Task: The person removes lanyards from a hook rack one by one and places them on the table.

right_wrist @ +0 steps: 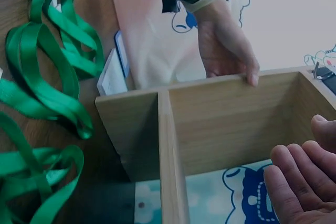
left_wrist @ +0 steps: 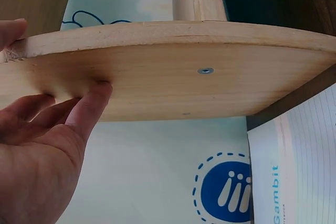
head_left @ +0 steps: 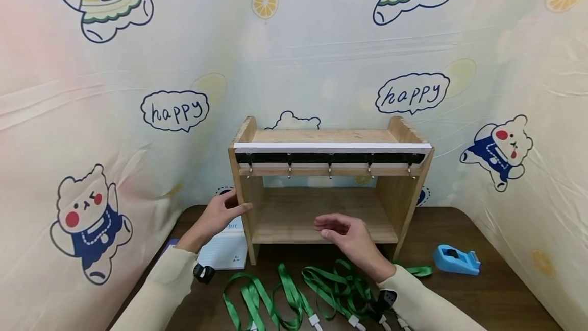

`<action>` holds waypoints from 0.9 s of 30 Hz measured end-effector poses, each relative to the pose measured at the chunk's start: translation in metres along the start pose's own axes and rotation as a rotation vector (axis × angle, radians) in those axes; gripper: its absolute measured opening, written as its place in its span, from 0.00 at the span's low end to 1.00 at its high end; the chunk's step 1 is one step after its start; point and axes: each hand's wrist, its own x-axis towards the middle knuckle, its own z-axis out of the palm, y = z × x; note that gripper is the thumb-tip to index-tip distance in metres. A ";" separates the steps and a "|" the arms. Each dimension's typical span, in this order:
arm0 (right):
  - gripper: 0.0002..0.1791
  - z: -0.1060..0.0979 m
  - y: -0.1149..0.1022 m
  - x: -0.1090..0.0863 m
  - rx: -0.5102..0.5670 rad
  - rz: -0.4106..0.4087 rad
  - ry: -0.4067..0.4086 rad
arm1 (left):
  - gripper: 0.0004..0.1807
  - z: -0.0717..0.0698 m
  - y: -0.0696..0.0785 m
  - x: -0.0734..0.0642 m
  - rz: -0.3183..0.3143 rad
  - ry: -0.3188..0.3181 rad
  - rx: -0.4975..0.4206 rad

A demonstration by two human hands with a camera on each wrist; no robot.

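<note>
A small wooden shelf (head_left: 317, 213) stands on the table, with a white-and-black strip (head_left: 331, 148) of several metal hooks across its upper front. My left hand (head_left: 219, 218) grips the shelf's left side panel (left_wrist: 157, 85); the thumb is over its edge and the fingertips press the outer face. In front of the lower board, my right hand (head_left: 351, 236) is held with fingers extended and slightly bent, nothing in it. Several green lanyards (head_left: 286, 282) with white clips lie in loops before the shelf, partly below the right forearm.
A blue tape dispenser (head_left: 457, 260) sits on the dark wooden table (head_left: 496, 290) at the right. Left of the shelf lies a notebook (head_left: 225, 252), partly behind my left wrist. Printed cloth (head_left: 303, 65) hangs behind and along both sides.
</note>
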 end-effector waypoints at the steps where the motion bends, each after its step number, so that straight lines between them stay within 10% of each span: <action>1: 0.16 -0.003 0.000 -0.001 -0.007 0.000 -0.001 | 0.42 0.000 0.000 -0.001 -0.002 -0.001 0.003; 27: 0.16 -0.081 -0.011 -0.023 -0.129 0.002 0.156 | 0.43 -0.009 -0.001 -0.030 0.067 -0.011 0.026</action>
